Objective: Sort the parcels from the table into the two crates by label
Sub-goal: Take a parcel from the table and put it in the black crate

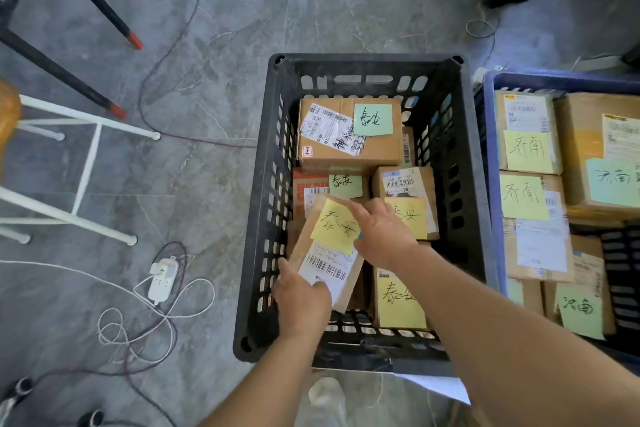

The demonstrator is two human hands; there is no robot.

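Hovering over the black crate (367,61), a parcel (323,246) is held in 2 hands, tilted, with its far end raised. Its long axis runs from 7 o'clock to 1 o'clock. A yellow note (334,225) is stuck on its upper half, and the same handwritten characters are seen on the notes of the other parcels already in this crate.

The near end, at 7 o'clock, is gripped by the left hand (301,300), thumb pressed on the white shipping label and fingers tucked out of sight beneath. The far right edge, at 2 o'clock from the parcel's middle, is covered by the right hand (382,236), with its fingers laid along that edge toward 11 o'clock. Its thumb is hidden, so a true pinch cannot be confirmed.

The blue crate (554,79) sits well off at 3 o'clock, packed with boxes whose notes carry different characters, so the black one is judged the correct home.

Everything now turns on what lies straight below: a gap is judged to be left in the near-left part of the crate, between the side wall at 9 o'clock and a yellow-noted box (401,302) at 4 o'clock. Both hands are equally close, and the far end is likely to need lowering first.
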